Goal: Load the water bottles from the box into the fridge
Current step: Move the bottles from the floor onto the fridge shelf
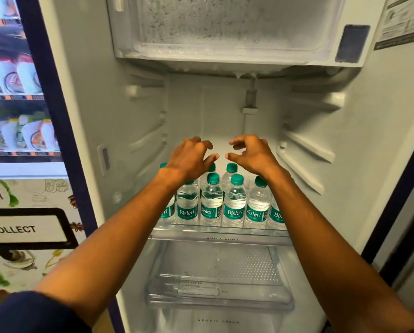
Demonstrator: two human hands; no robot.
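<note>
Inside fridge [138, 131]: water bottles [212, 203] stand upright in rows on glass shelf [220, 233]. Left hand [189, 156] and right hand [251, 152] hover above caps, fingers loosely spread, grasping nothing. Box not visible. Recommended: place further bottles upright, tight against existing rows.

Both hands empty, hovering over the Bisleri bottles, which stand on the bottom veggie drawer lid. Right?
One thing is off. The head view shows the bottles standing on the clear shelf marked Quick Chill, above the drawer, not on its lid. The rest holds: left hand and right hand are empty, above the bottles.
</note>
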